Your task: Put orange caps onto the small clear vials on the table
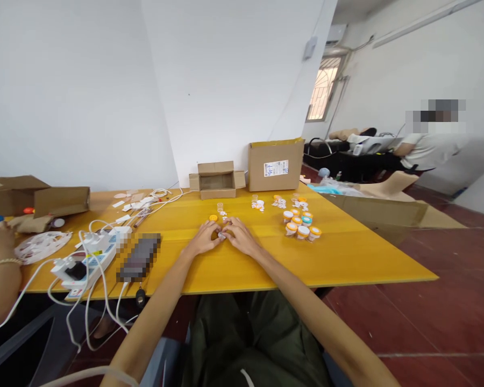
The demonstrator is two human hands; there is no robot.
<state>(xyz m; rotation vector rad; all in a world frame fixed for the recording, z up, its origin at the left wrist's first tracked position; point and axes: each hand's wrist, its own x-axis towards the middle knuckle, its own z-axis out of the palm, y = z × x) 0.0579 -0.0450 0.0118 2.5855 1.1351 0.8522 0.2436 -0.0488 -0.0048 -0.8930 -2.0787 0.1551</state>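
My left hand and my right hand meet over the table, fingers bent inward in a pinch. Between their fingertips is a small whitish piece, too small to name. An orange lid lies just beyond my left fingers. Past the fingertips, small white pieces are scattered beside a clear little container. To the right of my right hand stands a cluster of small jars with orange, white and teal lids.
Several piles of white pieces lie farther back. Behind are an open cardboard box and a taller carton. At left, a power strip with cables, a phone and another person's arm. Another person sits far right.
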